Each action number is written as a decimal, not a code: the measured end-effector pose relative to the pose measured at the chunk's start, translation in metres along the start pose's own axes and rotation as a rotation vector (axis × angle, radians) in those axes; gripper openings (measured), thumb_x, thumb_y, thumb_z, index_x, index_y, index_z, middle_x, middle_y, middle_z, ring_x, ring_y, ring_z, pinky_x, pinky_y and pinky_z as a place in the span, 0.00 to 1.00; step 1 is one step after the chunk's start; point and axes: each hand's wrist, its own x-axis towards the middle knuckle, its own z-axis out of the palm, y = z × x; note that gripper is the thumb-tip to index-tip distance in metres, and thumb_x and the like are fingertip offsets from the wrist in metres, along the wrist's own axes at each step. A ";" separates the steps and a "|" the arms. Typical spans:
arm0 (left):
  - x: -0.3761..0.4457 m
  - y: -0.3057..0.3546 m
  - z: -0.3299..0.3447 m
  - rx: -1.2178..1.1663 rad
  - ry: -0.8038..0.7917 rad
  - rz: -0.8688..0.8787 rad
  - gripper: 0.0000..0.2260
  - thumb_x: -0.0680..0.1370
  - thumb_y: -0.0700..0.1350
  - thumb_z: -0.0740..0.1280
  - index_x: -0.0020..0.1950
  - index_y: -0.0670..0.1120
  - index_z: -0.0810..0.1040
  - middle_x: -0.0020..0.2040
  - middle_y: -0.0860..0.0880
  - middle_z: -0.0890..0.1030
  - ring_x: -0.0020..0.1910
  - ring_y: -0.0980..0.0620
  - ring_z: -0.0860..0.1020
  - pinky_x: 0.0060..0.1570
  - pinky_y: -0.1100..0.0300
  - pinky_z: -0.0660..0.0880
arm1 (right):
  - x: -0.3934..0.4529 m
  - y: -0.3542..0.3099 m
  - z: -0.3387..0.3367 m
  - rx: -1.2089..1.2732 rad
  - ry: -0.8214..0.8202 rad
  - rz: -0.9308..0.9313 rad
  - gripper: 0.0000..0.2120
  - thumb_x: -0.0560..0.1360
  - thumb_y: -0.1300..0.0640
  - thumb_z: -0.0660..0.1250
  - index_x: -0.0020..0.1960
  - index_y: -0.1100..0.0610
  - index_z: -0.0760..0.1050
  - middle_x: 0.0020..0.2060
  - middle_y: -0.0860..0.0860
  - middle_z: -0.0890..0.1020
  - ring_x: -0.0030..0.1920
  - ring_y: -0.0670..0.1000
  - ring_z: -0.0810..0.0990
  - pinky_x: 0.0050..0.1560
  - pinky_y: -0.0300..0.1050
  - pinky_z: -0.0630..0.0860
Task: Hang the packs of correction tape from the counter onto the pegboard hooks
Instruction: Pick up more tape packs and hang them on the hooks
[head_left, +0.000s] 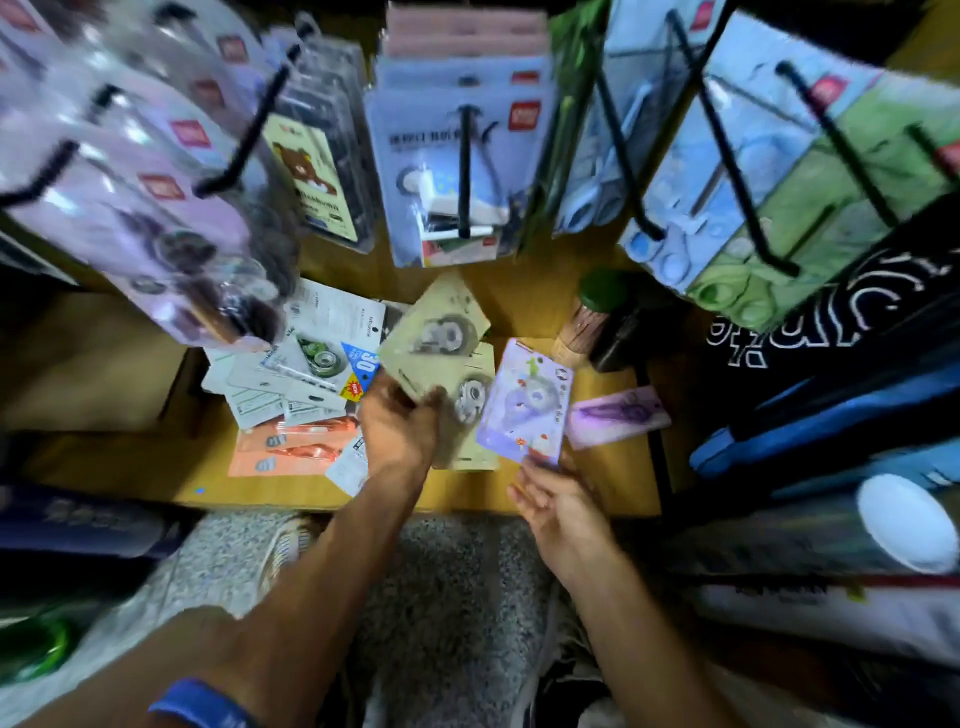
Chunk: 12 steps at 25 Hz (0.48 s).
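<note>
My left hand (397, 423) grips the lower corner of a pale green pack of correction tape (434, 325), lifted just above the wooden counter (130, 462). A second pale green pack (475, 410) lies under it. My right hand (558, 512) pinches the bottom edge of a purple pack (527, 400), tilted upright. A heap of white and orange packs (298, 379) lies on the counter to the left. Black pegboard hooks (464, 171) stick out above, most of them loaded with hanging packs.
Another purple pack (618, 415) lies flat at the right of the counter. A green-lidded jar of sticks (587, 317) and a dark bottle (615, 338) stand behind it. Hanging scissors packs (779, 208) crowd the upper right. A blue bag (831, 421) sits right.
</note>
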 end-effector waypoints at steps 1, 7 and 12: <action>-0.016 0.009 -0.004 -0.156 0.034 -0.164 0.08 0.72 0.31 0.71 0.48 0.40 0.78 0.40 0.45 0.82 0.37 0.50 0.79 0.41 0.56 0.77 | -0.016 0.000 0.001 -0.023 -0.032 0.060 0.11 0.75 0.70 0.64 0.46 0.54 0.76 0.28 0.45 0.80 0.36 0.45 0.78 0.43 0.44 0.74; -0.090 0.048 -0.044 -0.477 -0.047 -0.460 0.18 0.72 0.27 0.69 0.56 0.46 0.76 0.49 0.43 0.84 0.41 0.49 0.82 0.43 0.50 0.80 | -0.096 -0.023 -0.004 -0.142 0.009 -0.010 0.07 0.74 0.66 0.68 0.43 0.55 0.79 0.42 0.49 0.84 0.46 0.49 0.81 0.53 0.50 0.75; -0.127 0.073 -0.050 -0.591 -0.133 -0.551 0.14 0.74 0.31 0.69 0.58 0.39 0.79 0.51 0.42 0.85 0.47 0.43 0.83 0.46 0.48 0.80 | -0.137 -0.039 -0.004 -0.022 -0.087 -0.104 0.08 0.75 0.68 0.65 0.45 0.59 0.80 0.37 0.51 0.86 0.39 0.49 0.85 0.43 0.46 0.81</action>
